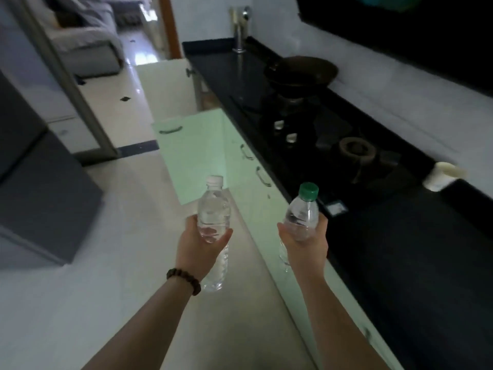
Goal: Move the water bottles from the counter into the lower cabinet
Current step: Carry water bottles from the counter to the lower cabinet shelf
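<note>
The left hand [198,252] has its fingers wrapped around a clear bottle with a white cap [214,209]. The right hand [306,249] has its fingers wrapped around a clear bottle with a green cap [302,212]. Both bottles are up in the air, over the floor [93,289], near the green cupboards. One cupboard door [192,153] stands open, farther away. The black counter [413,263] is on the right, with a pan [301,72] far back.

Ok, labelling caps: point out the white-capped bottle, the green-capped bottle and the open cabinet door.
white-capped bottle [214,209]: head view, clear body.
green-capped bottle [302,212]: head view, upper body.
open cabinet door [194,153]: head view, green panel.
</note>
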{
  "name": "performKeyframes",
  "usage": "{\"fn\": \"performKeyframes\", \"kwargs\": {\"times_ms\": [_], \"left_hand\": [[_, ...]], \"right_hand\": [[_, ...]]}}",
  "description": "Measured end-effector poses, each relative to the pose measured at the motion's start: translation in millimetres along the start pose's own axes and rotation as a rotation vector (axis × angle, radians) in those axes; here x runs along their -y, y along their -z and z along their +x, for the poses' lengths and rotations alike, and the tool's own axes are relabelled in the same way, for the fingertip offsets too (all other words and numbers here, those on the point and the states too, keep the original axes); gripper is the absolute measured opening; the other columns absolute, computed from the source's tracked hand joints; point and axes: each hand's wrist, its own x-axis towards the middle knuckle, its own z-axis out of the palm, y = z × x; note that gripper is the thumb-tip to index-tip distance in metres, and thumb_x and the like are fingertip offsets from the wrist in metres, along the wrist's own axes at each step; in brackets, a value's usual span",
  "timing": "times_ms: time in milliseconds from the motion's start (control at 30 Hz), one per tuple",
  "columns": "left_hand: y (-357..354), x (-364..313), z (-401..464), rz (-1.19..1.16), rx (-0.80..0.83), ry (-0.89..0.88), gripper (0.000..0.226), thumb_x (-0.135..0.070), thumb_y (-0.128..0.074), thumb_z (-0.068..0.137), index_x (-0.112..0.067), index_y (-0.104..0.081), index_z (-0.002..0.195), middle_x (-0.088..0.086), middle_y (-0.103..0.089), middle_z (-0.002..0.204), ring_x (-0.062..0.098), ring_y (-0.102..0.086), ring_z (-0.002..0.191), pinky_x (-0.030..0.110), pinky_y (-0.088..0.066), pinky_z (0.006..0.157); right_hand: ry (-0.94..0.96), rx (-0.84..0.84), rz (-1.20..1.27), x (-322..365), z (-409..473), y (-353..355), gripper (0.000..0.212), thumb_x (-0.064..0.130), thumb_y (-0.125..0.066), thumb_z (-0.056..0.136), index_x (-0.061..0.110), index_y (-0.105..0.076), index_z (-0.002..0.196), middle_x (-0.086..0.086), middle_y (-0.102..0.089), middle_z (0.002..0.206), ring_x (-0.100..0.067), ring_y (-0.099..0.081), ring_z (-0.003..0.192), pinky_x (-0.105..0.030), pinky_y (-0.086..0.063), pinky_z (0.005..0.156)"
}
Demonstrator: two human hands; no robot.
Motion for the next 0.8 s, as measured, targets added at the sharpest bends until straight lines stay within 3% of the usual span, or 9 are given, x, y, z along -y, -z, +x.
{"fn": "performKeyframes", "kwargs": {"times_ms": [133, 300, 367, 533, 700, 800], "left_hand": [[94, 56, 15, 0.009, -0.120, 0.096, 0.052, -0.035, -0.081, 0.073, -0.016, -0.046, 0.107, -0.007, -0.061, 0.087, 0.005, -0.060, 0.075, 0.019, -0.045, 0.065], [169, 106, 31, -0.040, -0.291, 0.202, 0.055, -0.036, -0.082, 0.072, -0.011, -0.050, 0.109, -0.002, -0.064, 0.093, 0.011, -0.062, 0.082, 0.023, -0.047, 0.069], [188, 119, 42, -0.055, -0.343, 0.237, 0.053, -0.037, -0.081, 0.072, -0.011, -0.051, 0.107, -0.004, -0.064, 0.091, 0.008, -0.061, 0.081, 0.020, -0.044, 0.066], [221, 148, 98, -0.099, -0.437, 0.299, 0.052, -0.038, -0.081, 0.072, -0.012, -0.055, 0.109, -0.004, -0.067, 0.092, 0.014, -0.065, 0.083, 0.028, -0.051, 0.070], [247, 156, 192, -0.079, -0.454, 0.306, 0.045, -0.035, -0.081, 0.073, -0.017, -0.052, 0.103, -0.008, -0.064, 0.088, 0.011, -0.064, 0.081, 0.024, -0.048, 0.067], [265, 149, 264, -0.039, -0.440, 0.300, 0.047, -0.036, -0.081, 0.072, -0.018, -0.051, 0.103, -0.004, -0.064, 0.091, 0.014, -0.063, 0.082, 0.027, -0.048, 0.070]], "right_hand": [[0.058, 0.142, 0.002, 20, -32, -99, 0.059, 0.018, -0.082, 0.070, 0.036, -0.042, 0.110, 0.020, -0.057, 0.090, 0.008, -0.057, 0.078, -0.003, -0.040, 0.062], [0.164, 0.318, -0.055, 37, -49, -196, 0.063, 0.034, -0.081, 0.065, 0.032, -0.042, 0.114, 0.003, -0.061, 0.099, -0.014, -0.062, 0.084, -0.027, -0.051, 0.073], [0.186, 0.357, -0.064, 44, -48, -229, 0.066, 0.037, -0.079, 0.064, 0.025, -0.043, 0.118, 0.000, -0.062, 0.101, -0.016, -0.062, 0.085, -0.021, -0.049, 0.072], [0.241, 0.409, -0.077, 50, -24, -309, 0.060, 0.024, -0.081, 0.071, 0.020, -0.044, 0.118, 0.001, -0.061, 0.098, -0.010, -0.060, 0.080, -0.001, -0.040, 0.061], [0.263, 0.406, -0.081, 60, 33, -400, 0.063, 0.031, -0.081, 0.070, 0.014, -0.044, 0.119, 0.000, -0.061, 0.097, -0.018, -0.060, 0.079, -0.010, -0.040, 0.064], [0.249, 0.400, -0.068, 77, 77, -458, 0.066, 0.031, -0.081, 0.067, 0.012, -0.044, 0.118, 0.001, -0.059, 0.095, -0.018, -0.059, 0.079, -0.003, -0.037, 0.062]]}}
